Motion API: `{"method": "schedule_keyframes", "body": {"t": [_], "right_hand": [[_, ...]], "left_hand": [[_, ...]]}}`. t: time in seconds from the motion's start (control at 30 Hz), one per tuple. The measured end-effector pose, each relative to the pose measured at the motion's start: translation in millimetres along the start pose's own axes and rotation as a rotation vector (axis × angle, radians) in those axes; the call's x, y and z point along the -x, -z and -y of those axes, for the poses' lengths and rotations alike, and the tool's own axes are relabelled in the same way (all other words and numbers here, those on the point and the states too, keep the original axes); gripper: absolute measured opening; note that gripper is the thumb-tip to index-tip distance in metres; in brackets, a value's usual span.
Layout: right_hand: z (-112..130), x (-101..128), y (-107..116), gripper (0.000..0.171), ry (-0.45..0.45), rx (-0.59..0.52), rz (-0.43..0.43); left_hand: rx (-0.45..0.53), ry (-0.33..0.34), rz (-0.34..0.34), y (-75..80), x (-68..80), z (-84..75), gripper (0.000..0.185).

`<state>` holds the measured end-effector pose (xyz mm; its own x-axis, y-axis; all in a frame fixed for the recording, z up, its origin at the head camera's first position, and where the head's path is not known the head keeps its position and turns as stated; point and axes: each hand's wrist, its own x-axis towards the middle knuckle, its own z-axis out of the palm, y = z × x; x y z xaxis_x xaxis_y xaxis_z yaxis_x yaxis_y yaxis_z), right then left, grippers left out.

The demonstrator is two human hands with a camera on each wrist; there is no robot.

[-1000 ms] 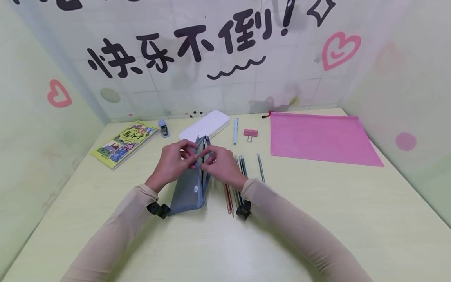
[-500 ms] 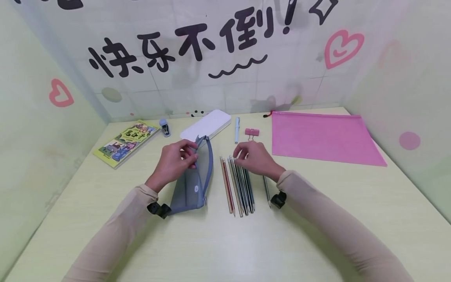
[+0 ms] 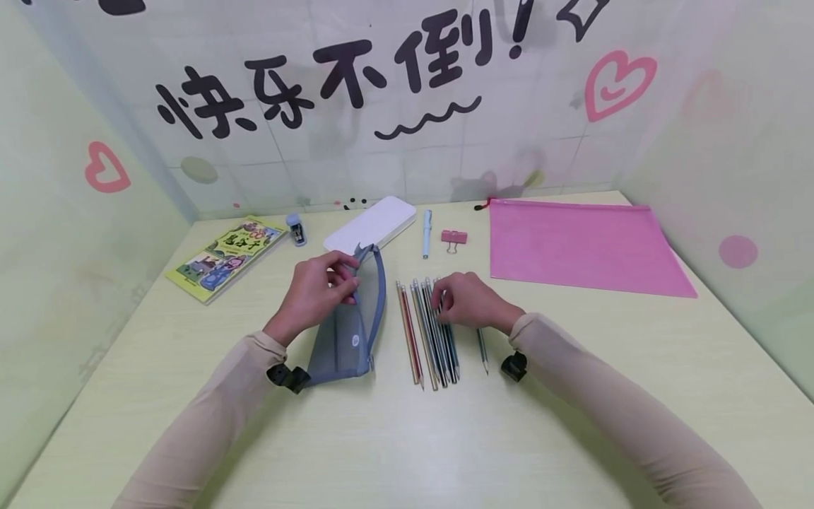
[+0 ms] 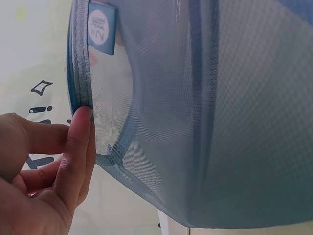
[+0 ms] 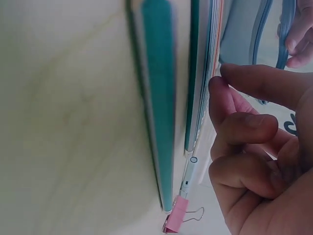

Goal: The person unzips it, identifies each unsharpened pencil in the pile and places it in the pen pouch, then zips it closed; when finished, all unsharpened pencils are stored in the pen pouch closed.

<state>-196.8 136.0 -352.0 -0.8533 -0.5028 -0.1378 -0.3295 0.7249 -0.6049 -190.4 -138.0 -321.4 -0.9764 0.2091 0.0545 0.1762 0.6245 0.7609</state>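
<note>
My left hand (image 3: 318,286) pinches the zipped edge of a blue-grey mesh pencil case (image 3: 337,346), whose mouth gapes to the right. In the left wrist view, thumb and fingers meet on the zipper band (image 4: 80,58). Over a row of pencils (image 3: 420,339) hovers my right hand (image 3: 467,300), its fingers bent and the thumb and forefinger tips close together. The right wrist view shows no pencil between those tips; whether they touch the row (image 5: 198,73) is unclear. One green pencil (image 3: 482,350) lies apart to the right, partly hidden under the hand.
Toward the back stand a white case (image 3: 372,223), a light blue pen (image 3: 427,233) and a pink binder clip (image 3: 454,238). A book (image 3: 225,258) and a small blue-capped container (image 3: 295,230) are at left. A pink zip pouch (image 3: 585,247) lies at right.
My right hand has left the pencil case's mouth, where a dark pencil was, moving right and then down over the pencil row. The left hand keeps its grip on the case.
</note>
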Motion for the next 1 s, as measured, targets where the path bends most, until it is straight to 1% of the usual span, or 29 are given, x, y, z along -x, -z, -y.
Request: {"method": "schedule_keyframes", "body": {"t": [0.23,0.47,0.63,0.87,1.0], "right_hand": [[1,-1,-1,0.01,-0.016,0.007,-0.003],[0,-2,-3,0.011,-0.046,0.068,0.019],[6,-2,-3,0.01,-0.055,0.11,0.022],[15,-4,-7,0.011,-0.131,0.196,0.024],[18,-5,-11,0.01,-0.146,0.199,0.012]], "left_hand": [[-0.004,0.002,0.006,0.2,-1.0,1.1,0.028],[0.0,-0.012,0.005,-0.9,-0.8,2.3,0.026],[0.001,-0.012,0.006,-1.4,-1.2,2.6,0.025],[-0.008,-0.006,0.013,-1.7,-1.8,1.5,0.026],[-0.007,-0.006,0.009,-1.0,-1.4,1.5,0.025]]}}
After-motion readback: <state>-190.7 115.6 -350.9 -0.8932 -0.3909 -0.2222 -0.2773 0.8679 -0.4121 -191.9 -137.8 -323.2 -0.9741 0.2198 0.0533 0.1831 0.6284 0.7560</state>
